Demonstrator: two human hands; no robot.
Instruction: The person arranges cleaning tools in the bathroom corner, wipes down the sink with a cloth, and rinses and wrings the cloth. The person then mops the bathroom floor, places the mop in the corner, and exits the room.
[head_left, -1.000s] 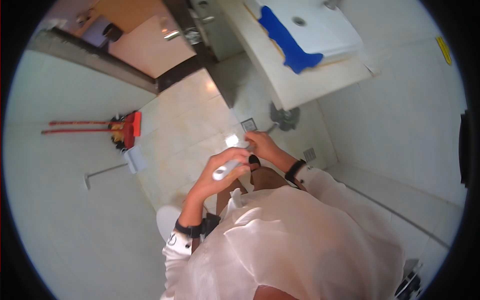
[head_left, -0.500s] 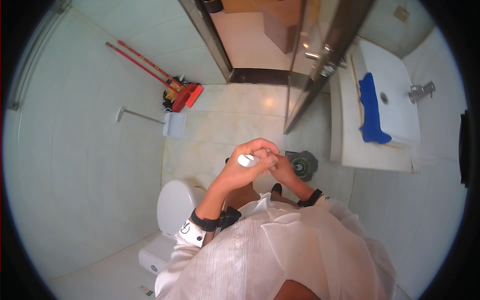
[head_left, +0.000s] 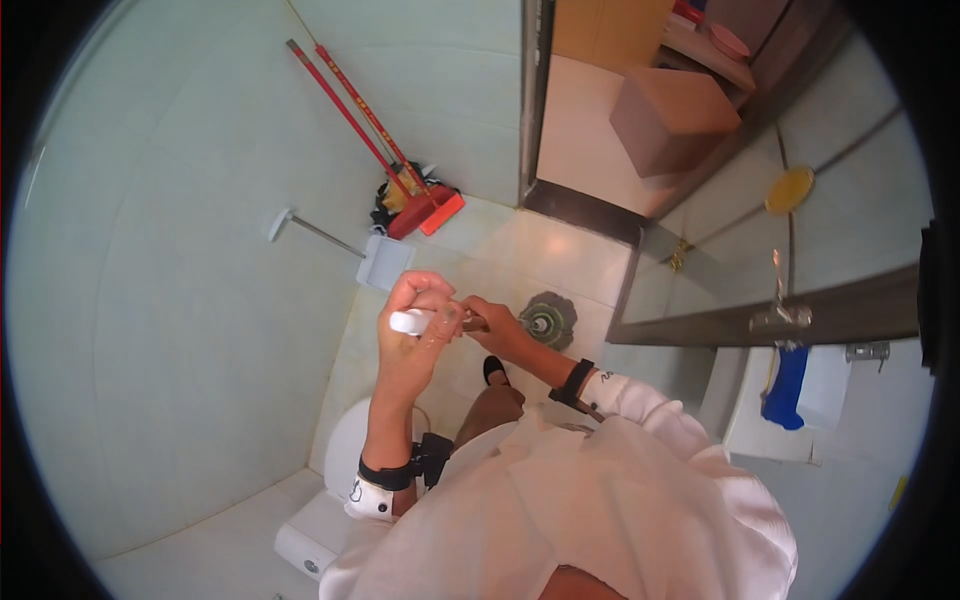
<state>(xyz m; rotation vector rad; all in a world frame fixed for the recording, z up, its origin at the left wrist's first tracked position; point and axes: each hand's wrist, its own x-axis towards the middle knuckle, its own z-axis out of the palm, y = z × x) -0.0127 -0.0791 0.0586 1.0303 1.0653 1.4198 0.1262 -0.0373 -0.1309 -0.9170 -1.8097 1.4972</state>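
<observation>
A mop is seen almost from above, its white handle end point(head_left: 408, 322) sticking out of my left hand. My left hand point(head_left: 418, 312) is closed around the handle near its top. Just to the right of it, my right hand point(head_left: 492, 326) is also closed on the handle, lower down, with part of its grip hidden. The grey mop head point(head_left: 550, 322) with its green round centre rests on the tiled floor beyond my right hand. My dark shoe point(head_left: 495, 371) stands close to it.
A grey-white dustpan point(head_left: 385, 263) and a red broom with a red dustpan point(head_left: 424, 212) stand by the left wall. A toilet point(head_left: 340, 440) is at lower left. On the right are a glass door point(head_left: 745, 205) and a sink point(head_left: 825, 385) with a blue cloth point(head_left: 787, 390).
My view has turned right, and more of the door and the room beyond shows. Both hands and the mop have shifted left, with the mop head now closer to the dustpans.
</observation>
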